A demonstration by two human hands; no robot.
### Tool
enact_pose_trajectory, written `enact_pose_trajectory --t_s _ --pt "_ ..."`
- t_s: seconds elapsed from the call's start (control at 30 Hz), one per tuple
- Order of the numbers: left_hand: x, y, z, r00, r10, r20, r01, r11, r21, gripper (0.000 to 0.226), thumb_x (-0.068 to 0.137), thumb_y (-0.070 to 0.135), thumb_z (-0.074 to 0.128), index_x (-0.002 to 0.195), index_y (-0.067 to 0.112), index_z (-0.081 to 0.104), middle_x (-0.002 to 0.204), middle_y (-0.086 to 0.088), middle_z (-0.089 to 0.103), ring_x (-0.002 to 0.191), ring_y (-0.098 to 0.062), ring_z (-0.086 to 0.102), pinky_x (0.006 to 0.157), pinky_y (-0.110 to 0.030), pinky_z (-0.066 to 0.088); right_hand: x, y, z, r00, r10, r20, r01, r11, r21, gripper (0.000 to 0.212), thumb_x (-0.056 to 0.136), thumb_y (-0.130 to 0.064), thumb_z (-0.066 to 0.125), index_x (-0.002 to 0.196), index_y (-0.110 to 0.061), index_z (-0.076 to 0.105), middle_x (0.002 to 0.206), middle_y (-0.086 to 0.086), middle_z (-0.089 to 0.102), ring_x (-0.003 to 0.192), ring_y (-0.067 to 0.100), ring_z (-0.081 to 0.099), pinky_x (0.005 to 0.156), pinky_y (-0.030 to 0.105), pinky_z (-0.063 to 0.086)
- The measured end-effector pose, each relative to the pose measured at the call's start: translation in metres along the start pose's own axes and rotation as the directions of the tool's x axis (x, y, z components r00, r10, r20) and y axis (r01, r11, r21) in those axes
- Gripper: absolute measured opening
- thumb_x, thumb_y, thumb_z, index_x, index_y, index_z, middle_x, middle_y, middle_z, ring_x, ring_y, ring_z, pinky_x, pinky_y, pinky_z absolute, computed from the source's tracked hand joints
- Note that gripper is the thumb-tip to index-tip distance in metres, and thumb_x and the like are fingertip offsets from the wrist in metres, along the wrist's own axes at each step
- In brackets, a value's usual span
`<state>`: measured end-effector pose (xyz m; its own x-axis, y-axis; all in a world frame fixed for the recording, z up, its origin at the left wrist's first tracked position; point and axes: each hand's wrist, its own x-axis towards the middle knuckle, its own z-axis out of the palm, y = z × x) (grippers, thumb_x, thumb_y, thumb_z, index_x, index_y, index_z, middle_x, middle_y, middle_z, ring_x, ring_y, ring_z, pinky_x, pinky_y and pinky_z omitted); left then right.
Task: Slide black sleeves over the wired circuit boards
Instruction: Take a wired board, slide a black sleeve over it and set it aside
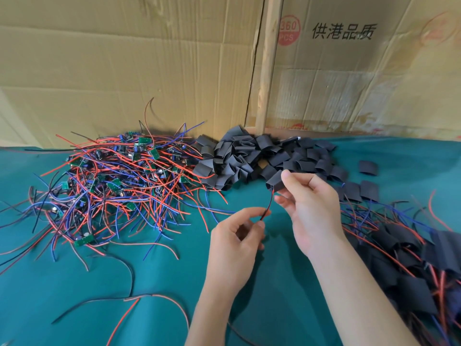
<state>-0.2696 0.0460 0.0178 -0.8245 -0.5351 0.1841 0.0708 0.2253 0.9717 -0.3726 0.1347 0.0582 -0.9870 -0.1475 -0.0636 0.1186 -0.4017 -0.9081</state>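
Your right hand [311, 211] pinches a black sleeve [275, 181]; your left hand [239, 236] pinches its red-and-black wire [268, 208]. Keep the wire taut. Ease the sleeve along squarely.

free: green cloth [74, 295] near-left | blocked: wire pile [119, 186], sleeve pile [249, 156]

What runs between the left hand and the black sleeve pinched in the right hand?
In the head view, a thin red-and-black wire pair spans from the left hand up into the black sleeve that the right hand pinches; below it lies the green cloth.
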Motion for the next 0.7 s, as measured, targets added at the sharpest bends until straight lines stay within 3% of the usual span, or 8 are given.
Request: enact_pose_trajectory --t_s 0.17,0.27,0.4,0.53,0.63,0.7 --pt "-0.001 0.0 0.0 1.0 0.004 -0.001 -0.004 1.0 0.005 0.028 0.094 0.005 0.064 0.093 0.031 0.075 0.065 -0.004 0.061 0.054 -0.014 0.063 0.062 -0.022 0.051 0.002 -0.003 -0.009 0.991 -0.053 0.123 0.077 0.977 -0.198 0.01 0.091 -0.008 0.075 0.085 -0.006 0.068 0.078 0.008 0.073 0.074 0.018 0.067 0.058 0.024 0.054" --pt "-0.001 0.0 0.0 0.999 0.003 -0.033 -0.002 1.0 0.027 0.027 0.092 0.003 0.064 0.093 0.029 0.07 0.064 0.001 0.063 0.056 -0.017 0.065 0.06 -0.02 0.049 0.001 -0.004 -0.012 0.965 0.015 0.263 0.073 0.944 -0.32 0.011 0.089 -0.005 0.076 0.09 -0.009 0.066 0.081 0.012 0.074 0.076 0.019 0.068 0.059 0.024 0.054" --pt "-0.001 0.0 0.0 0.991 -0.085 -0.099 0.077 0.994 -0.078 0.026 0.082 0.013 0.062 0.102 0.028 0.054 0.08 0.008 0.068 0.063 -0.019 0.068 0.065 -0.035 0.057 -0.003 0.0 -0.009 0.93 0.119 0.349 0.001 0.946 -0.325 0.034 0.086 -0.004 0.079 0.113 -0.013 0.06 0.086 0.009 0.078 0.078 0.02 0.068 0.065 0.026 0.054" --pt "0.0 -0.001 -0.002 0.995 -0.064 -0.077 0.063 0.998 -0.025 0.039 0.069 0.014 0.052 0.103 0.034 0.055 0.086 0.012 0.069 0.066 -0.016 0.065 0.064 -0.026 0.054 -0.004 -0.002 -0.012 0.869 0.227 0.44 -0.014 0.899 -0.437 0.053 0.081 -0.007 0.083 0.125 -0.019 0.056 0.095 0.01 0.079 0.085 0.02 0.071 0.069 0.031 0.051" --pt "-0.003 0.0 -0.002 0.999 -0.035 -0.015 0.034 0.999 -0.027 0.039 0.073 0.012 0.051 0.105 0.032 0.06 0.089 0.011 0.074 0.079 -0.012 0.07 0.071 -0.022 0.054 -0.004 -0.003 -0.013 0.804 0.303 0.512 -0.034 0.882 -0.469 0.038 0.081 0.001 0.079 0.116 -0.01 0.067 0.097 0.011 0.079 0.085 0.02 0.072 0.069 0.03 0.051" --pt "-0.004 0.001 -0.001 0.999 -0.028 0.014 0.029 0.999 -0.041 0.036 0.076 0.017 0.053 0.108 0.031 0.061 0.09 0.011 0.075 0.081 -0.013 0.07 0.071 -0.021 0.054 -0.004 -0.004 -0.015 0.799 0.314 0.513 -0.023 0.868 -0.496 0.035 0.081 0.004 0.078 0.112 -0.01 0.072 0.095 0.01 0.079 0.081 0.019 0.069 0.068 0.027 0.049"
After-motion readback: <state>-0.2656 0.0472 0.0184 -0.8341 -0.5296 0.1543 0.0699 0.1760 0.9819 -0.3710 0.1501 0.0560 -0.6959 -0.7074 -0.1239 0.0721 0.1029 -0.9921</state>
